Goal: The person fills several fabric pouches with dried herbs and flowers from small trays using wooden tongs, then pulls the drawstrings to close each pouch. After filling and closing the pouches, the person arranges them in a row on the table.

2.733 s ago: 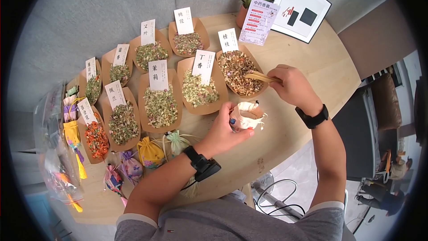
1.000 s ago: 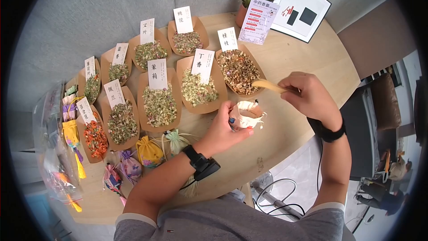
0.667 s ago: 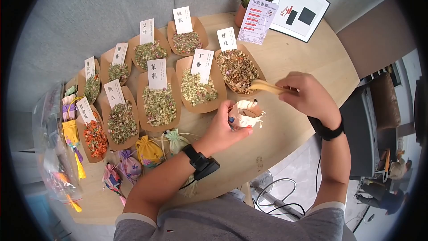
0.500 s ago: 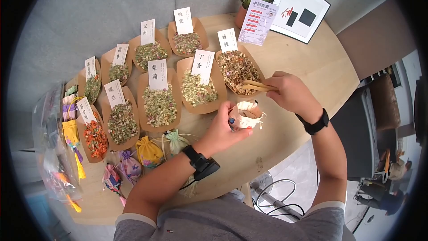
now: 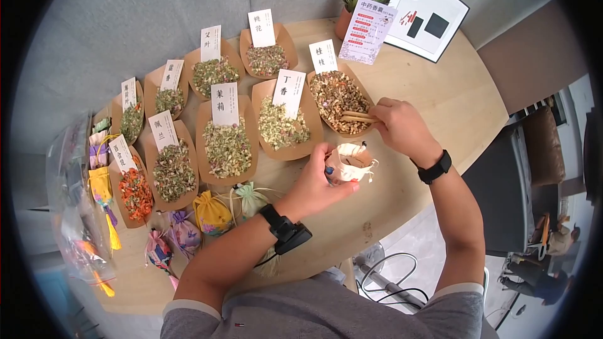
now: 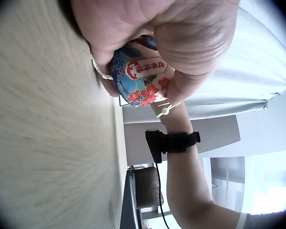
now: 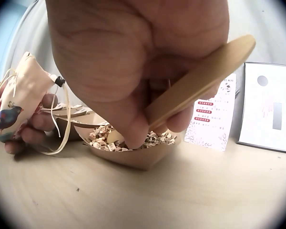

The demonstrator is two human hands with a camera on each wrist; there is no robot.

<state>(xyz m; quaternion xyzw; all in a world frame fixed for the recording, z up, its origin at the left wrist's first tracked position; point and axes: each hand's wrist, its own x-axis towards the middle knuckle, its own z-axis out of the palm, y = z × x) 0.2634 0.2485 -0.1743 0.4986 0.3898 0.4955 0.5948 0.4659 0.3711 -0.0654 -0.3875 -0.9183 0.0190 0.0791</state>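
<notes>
My left hand (image 5: 314, 183) grips a small cream drawstring pouch (image 5: 347, 169), its mouth open and facing up. In the left wrist view, the pouch (image 6: 143, 78) shows red flowers, blue patches and a printed label. Between the fingers and thumb of my right hand (image 5: 405, 127) are wooden tongs (image 5: 357, 117), whose tips reach into the near end of a brown paper tray (image 5: 360, 81) of chopped brown herbs (image 5: 339, 97). The right wrist view has the broad tail of the tongs (image 7: 214, 67) rising past the palm, with the herbs (image 7: 102, 136) below.
Several more paper trays of dried herbs and petals, with white name cards, stand to the left, including one of pale flowers (image 5: 282, 127). Filled pouches (image 5: 212, 213) lie near my left forearm. A printed card (image 5: 367, 31), potted plant (image 5: 352, 6) and framed picture (image 5: 424, 16) stand behind.
My right hand drew the tongs back to the right of the herb tray, then moved left again, and their tips are now in the herbs. The left hand and pouch stay nearly still.
</notes>
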